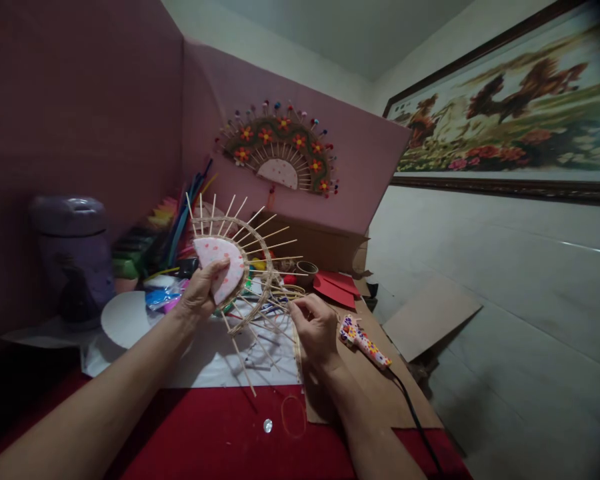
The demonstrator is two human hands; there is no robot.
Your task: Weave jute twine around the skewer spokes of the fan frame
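Note:
A half-round fan frame [219, 257] is held up over the table, with thin wooden sticks spreading from a white half-disc with red spots. Brown twine [269, 257] is woven through the sticks in an arc. My left hand [200, 290] grips the half-disc, thumb on its front face. At the lower right of the sticks, my right hand [314, 323] is closed in a pinch, and strands of twine run up to its fingertips. The exact spot between those fingertips is too small to make out clearly.
A finished flower-trimmed fan [280, 157] hangs on the pink board. A patterned glue gun [365, 343] with a black cord lies on cardboard at right. Red sheets [336, 288], a tape roll [307, 270], a purple tumbler [73, 257] and a white disc [126, 319] surround the work.

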